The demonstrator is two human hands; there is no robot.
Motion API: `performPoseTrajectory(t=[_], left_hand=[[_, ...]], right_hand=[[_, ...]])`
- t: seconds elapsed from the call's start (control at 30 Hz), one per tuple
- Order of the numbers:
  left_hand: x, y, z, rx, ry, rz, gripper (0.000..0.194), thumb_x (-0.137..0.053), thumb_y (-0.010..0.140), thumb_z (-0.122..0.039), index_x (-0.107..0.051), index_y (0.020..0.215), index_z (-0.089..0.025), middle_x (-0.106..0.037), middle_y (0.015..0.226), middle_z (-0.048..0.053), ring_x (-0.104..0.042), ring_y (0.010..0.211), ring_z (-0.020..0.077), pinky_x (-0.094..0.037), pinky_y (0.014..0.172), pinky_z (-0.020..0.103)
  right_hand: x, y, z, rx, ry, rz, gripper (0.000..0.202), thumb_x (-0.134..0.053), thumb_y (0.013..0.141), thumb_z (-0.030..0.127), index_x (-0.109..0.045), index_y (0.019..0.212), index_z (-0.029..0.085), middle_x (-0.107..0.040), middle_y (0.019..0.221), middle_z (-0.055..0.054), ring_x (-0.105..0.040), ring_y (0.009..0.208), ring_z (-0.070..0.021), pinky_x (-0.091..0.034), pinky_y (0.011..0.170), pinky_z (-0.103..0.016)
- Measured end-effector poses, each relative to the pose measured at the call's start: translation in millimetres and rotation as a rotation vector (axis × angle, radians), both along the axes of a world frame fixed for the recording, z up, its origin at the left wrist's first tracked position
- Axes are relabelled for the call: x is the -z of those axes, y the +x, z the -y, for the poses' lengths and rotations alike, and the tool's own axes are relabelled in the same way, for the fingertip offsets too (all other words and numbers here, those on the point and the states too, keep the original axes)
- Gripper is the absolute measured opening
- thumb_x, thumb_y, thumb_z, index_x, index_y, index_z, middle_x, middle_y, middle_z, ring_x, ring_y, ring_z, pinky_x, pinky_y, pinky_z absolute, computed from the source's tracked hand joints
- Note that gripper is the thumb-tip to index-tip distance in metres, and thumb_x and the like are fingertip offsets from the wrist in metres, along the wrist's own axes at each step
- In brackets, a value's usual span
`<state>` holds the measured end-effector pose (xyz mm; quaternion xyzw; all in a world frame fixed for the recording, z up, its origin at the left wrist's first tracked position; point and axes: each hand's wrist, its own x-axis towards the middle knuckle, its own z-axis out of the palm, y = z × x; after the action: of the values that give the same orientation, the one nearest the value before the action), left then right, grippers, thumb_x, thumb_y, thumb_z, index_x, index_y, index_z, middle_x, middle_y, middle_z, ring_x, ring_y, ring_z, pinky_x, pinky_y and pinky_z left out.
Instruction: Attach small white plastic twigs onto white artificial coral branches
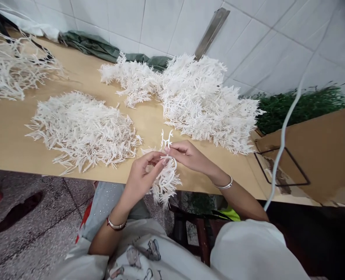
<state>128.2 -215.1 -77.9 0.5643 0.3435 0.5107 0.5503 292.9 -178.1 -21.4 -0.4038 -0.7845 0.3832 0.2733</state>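
Observation:
My left hand [145, 171] pinches a white branched plastic piece at the table's front edge. Beside it, my right hand [187, 155] has its fingertips closed on the same piece, whose forked white tips [166, 138] point up between the hands. Below my fingers, a bunch of white sprigs [166, 181] hangs over the edge. To the left lies a pile of thin white pieces [85, 130]. Behind my hands spreads a larger heap of bushy white sprigs [201, 97].
Tangled white branches [11, 66] lie at the far left of the table [3, 136]. A cardboard box [321, 155], green foliage [307, 103] and a pale cable [283, 132] are at the right. Dark green cloth [90, 46] runs along the tiled wall.

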Motion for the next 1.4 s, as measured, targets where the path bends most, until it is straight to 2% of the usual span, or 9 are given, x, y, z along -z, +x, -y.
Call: performPoseTrajectory(t=[0.17, 0.3, 0.47, 0.7, 0.87, 1.0, 1.2, 1.33, 1.4], left_hand=[[4.0, -2, -3, 0.06, -0.113, 0.169, 0.032, -0.058, 0.084, -0.046, -0.059, 0.073, -0.016, -0.056, 0.066, 0.0, -0.052, 0.063, 0.0105, -0.043, 0.063, 0.022], [4.5, -7, -6, 0.108, -0.091, 0.138, 0.028, -0.055, 0.088, -0.04, -0.052, 0.072, -0.017, -0.047, 0.065, -0.003, -0.041, 0.058, 0.0082, -0.037, 0.058, 0.021], [10.7, -7, -2, 0.026, -0.052, 0.132, 0.024, -0.051, 0.091, -0.036, -0.049, 0.075, -0.018, -0.04, 0.067, -0.003, -0.035, 0.06, 0.0087, -0.029, 0.056, 0.022], [12.5, -6, -2, 0.083, -0.48, 0.504, 0.024, -0.068, 0.073, -0.033, -0.052, 0.07, -0.016, -0.04, 0.06, -0.005, -0.036, 0.053, 0.0059, -0.033, 0.05, 0.017], [6.3, -10, -5, 0.146, -0.667, 0.599, 0.035, -0.072, 0.062, -0.032, -0.041, 0.058, -0.017, -0.021, 0.052, -0.01, -0.017, 0.043, 0.0022, -0.019, 0.038, 0.015], [10.6, -8, -2, 0.124, -0.538, 0.518, 0.04, -0.07, 0.067, -0.042, -0.04, 0.058, -0.018, -0.019, 0.053, -0.009, -0.014, 0.044, 0.0033, -0.017, 0.04, 0.017], [18.9, -2, 11, -0.056, -0.027, 0.031, 0.039, -0.044, 0.091, -0.048, -0.045, 0.066, -0.018, -0.036, 0.058, -0.004, -0.031, 0.053, 0.0094, -0.028, 0.051, 0.024], [18.2, -3, 12, -0.023, 0.027, -0.014, 0.037, -0.043, 0.093, -0.047, -0.047, 0.07, -0.018, -0.037, 0.059, -0.004, -0.033, 0.054, 0.0095, -0.028, 0.051, 0.024], [18.1, -3, 10, -0.041, -0.007, 0.019, 0.037, -0.044, 0.093, -0.044, -0.045, 0.067, -0.018, -0.037, 0.058, -0.004, -0.033, 0.053, 0.0088, -0.029, 0.051, 0.023]], right_hand=[[9.4, -10, -3, -0.106, 0.044, -0.022, 0.047, -0.048, 0.093, 0.041, -0.04, 0.054, 0.017, -0.028, 0.05, 0.007, -0.024, 0.044, -0.0046, -0.018, 0.042, -0.022], [21.7, -15, -6, -0.047, 0.082, -0.066, 0.047, -0.043, 0.095, 0.042, -0.034, 0.056, 0.018, -0.028, 0.052, 0.007, -0.026, 0.046, -0.0054, -0.02, 0.044, -0.023], [27.6, -11, -7, -0.157, 0.054, -0.134, 0.032, -0.043, 0.096, 0.038, -0.046, 0.071, 0.017, -0.039, 0.065, 0.004, -0.036, 0.057, -0.0079, -0.029, 0.053, -0.023], [36.1, -5, -4, -0.225, -0.372, -0.379, 0.032, -0.051, 0.092, 0.039, -0.05, 0.068, 0.017, -0.044, 0.061, 0.004, -0.042, 0.056, -0.0087, -0.036, 0.056, -0.025], [42.9, -11, 1, -0.197, -0.584, -0.622, 0.037, -0.063, 0.082, 0.039, -0.043, 0.059, 0.019, -0.032, 0.052, 0.008, -0.031, 0.046, -0.0068, -0.03, 0.048, -0.024], [44.0, -11, 5, -0.175, -0.544, -0.606, 0.039, -0.063, 0.081, 0.042, -0.042, 0.058, 0.018, -0.028, 0.051, 0.009, -0.026, 0.044, -0.0055, -0.024, 0.044, -0.023], [37.8, -14, 11, -0.087, -0.105, -0.288, 0.046, -0.064, 0.082, 0.034, -0.034, 0.05, 0.017, -0.029, 0.051, 0.007, -0.025, 0.047, -0.0049, -0.02, 0.044, -0.022], [38.4, -17, 13, -0.043, 0.029, -0.285, 0.045, -0.063, 0.083, 0.026, -0.032, 0.051, 0.017, -0.029, 0.05, 0.007, -0.025, 0.046, -0.0043, -0.022, 0.044, -0.022], [41.2, -18, 15, 0.011, 0.091, -0.31, 0.034, -0.064, 0.082, 0.023, -0.038, 0.059, 0.018, -0.034, 0.055, 0.007, -0.032, 0.049, -0.005, -0.027, 0.046, -0.021]])
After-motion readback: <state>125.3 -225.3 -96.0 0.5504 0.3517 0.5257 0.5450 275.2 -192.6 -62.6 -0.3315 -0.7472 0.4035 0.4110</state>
